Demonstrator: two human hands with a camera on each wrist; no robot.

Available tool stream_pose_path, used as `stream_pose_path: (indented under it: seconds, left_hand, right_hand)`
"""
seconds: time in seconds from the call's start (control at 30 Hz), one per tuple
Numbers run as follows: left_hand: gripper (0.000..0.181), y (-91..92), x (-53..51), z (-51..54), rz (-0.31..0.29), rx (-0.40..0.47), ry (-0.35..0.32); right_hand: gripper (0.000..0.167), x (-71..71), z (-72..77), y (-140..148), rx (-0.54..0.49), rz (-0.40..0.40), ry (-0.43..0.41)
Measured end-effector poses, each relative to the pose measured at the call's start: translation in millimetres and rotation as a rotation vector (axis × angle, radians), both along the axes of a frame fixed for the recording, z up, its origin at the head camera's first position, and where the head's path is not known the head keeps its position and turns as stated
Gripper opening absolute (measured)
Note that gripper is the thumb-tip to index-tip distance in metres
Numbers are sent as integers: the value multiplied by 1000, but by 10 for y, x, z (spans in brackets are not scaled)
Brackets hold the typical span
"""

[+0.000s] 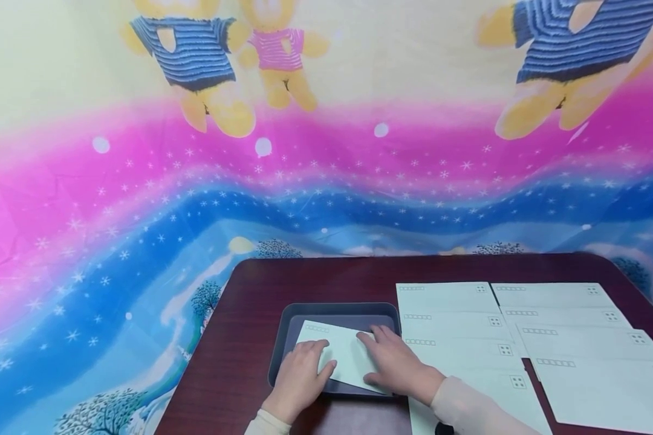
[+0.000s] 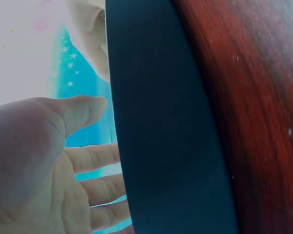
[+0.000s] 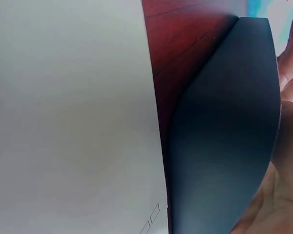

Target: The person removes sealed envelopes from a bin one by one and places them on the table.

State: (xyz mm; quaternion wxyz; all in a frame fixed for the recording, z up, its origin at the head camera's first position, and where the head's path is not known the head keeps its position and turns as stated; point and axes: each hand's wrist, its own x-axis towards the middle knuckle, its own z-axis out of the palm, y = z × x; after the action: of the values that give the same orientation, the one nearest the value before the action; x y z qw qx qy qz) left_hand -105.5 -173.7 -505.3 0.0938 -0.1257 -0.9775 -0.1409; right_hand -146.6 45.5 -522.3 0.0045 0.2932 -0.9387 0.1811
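A pale envelope (image 1: 345,356) with a row of small printed boxes lies slanted in the dark grey tray (image 1: 277,356). My left hand (image 1: 303,371) rests at the envelope's left end, thumb apart from the fingers. Over its right end my right hand (image 1: 394,362) is spread, fingers on the far side and thumb toward the near edge. The left wrist view shows the left hand (image 2: 49,161) with fairly straight fingers behind the tray wall (image 2: 161,122). In the right wrist view, the tray wall (image 3: 224,131) hides much of the right hand (image 3: 278,195).
Right of the tray, two overlapping columns of pale envelopes lie on the dark red wooden table (image 1: 217,362): a left column (image 1: 451,356) and a right column (image 1: 604,386). The right forearm passes over the left column. A printed cloth (image 1: 326,163) hangs behind the table.
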Motion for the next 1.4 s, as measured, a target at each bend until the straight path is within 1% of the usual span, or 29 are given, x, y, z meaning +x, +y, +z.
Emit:
stream_pose_path:
  seconds: [0.13,0.37,0.47,0.57,0.63,0.73,0.9,1.0,1.07,1.13,1.23,1.4]
  left_hand:
    - [38,-33,-15,-14,6,1,0]
    - [39,-59,-13,-25,8,10,-22]
    - [39,-64,-11,-23,10,9,-24]
    - [38,-69,-11,-12,14,7,-23]
    - [38,-74,-11,0,15,5,-20]
    - [37,-78,-3,19,26,5,-9]
    - [36,-89,14,27,48,19,5]
    - [36,-92,26,26,56,22,7]
    - [36,-93,34,32,58,21,12]
    - [36,-92,40,39,57,21,17]
    - [36,-85,47,64,52,22,13]
    - [38,-69,56,118,53,25,-22]
  right_hand:
    - [85,1,-5,-24,46,-6,2]
    - [93,-17,6,-46,68,-4,55]
    - [98,-49,5,-61,65,-16,73]
    - [101,-90,5,-81,38,-34,51]
    - [100,-113,3,-91,8,-49,27]
    - [86,-136,-2,-95,-39,-71,18]
    - [46,-168,7,-91,-147,-93,37]
    - [27,-184,41,-89,-205,-104,12]
    - [19,-189,73,-90,-231,-115,-14]
    - [16,-190,100,-90,-251,-138,-31]
    - [17,-180,141,-81,-276,-173,-42]
    - [19,-153,224,-47,-320,-221,-50]
